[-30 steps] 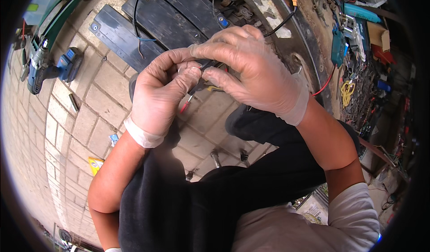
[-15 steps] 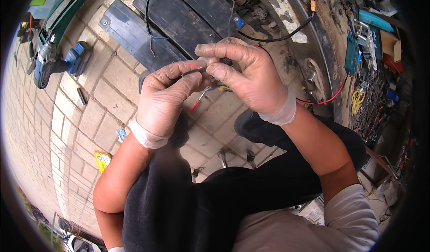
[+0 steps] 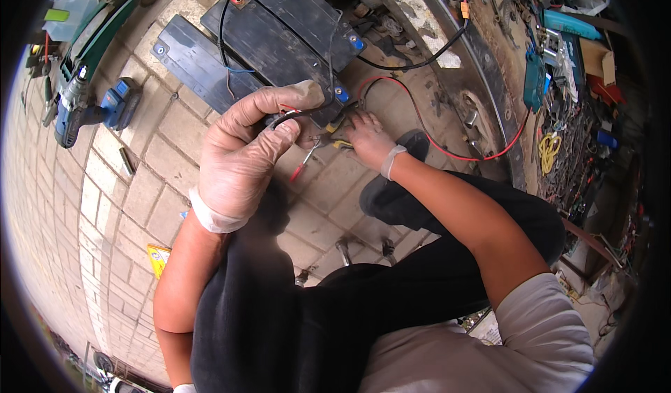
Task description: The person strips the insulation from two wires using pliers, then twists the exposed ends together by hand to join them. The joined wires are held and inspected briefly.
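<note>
My gloved left hand [image 3: 241,148] is closed, pinching a black cable [image 3: 307,112] between thumb and forefinger. A thin red wire [image 3: 288,107] shows at the cable's end. Lower down, my gloved right hand [image 3: 370,140] reaches to the paving with its fingers stretched out. Its fingertips lie beside pliers with yellow and black handles [image 3: 341,144]; whether they touch them I cannot tell. A screwdriver with a red handle [image 3: 298,172] lies on the paving between my hands. Beyond them sit large black batteries [image 3: 279,26], one with blue and red terminals.
A blue cordless drill [image 3: 77,110] lies at left, near a short metal cylinder [image 3: 126,161]. A yellow packet [image 3: 159,259] is by my left forearm. At right, a red cable [image 3: 447,151] loops toward a metal edge and a pile of tools and scraps [image 3: 566,127].
My right hand has left the cable by my left hand and moved down to the paving beside the pliers. My left hand keeps its pinch. The view has shifted slightly.
</note>
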### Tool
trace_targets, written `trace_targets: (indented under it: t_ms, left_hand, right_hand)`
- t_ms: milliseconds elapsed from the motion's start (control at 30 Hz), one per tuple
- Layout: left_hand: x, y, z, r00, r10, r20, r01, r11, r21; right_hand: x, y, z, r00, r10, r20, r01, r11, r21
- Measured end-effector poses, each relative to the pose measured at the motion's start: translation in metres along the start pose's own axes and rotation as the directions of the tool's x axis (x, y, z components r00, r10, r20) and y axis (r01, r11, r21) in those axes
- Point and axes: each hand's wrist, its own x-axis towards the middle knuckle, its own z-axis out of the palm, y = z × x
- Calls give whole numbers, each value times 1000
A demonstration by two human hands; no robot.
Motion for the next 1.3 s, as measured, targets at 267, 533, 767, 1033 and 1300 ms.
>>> trace_targets:
  t_ms: [267, 533, 767, 1033, 1300]
  left_hand:
    - [6, 1, 1, 998, 53, 14, -55, 971, 235]
    - [0, 10, 5, 973, -214, -83, 220, 972, 77]
    - [5, 5, 12, 975, -183, -128, 194, 978, 77]
    - [2, 5, 10, 968, -139, -208, 177, 969, 173]
    - [-2, 11, 15, 973, -100, -209, 134, 978, 158]
  right_hand:
    - [16, 11, 21, 956, -123, 267, 175, 968, -182]
    - [5, -8, -16, 901, -180, 394, 124, 979, 164]
    - [-37, -9, -118, 624, -528, 577, -763, -252, 595]
    - [-51, -46, -182, 845, -269, 462, -507, -129, 852]
    - [-37, -32, -213, 996, -22, -88, 52, 933, 356]
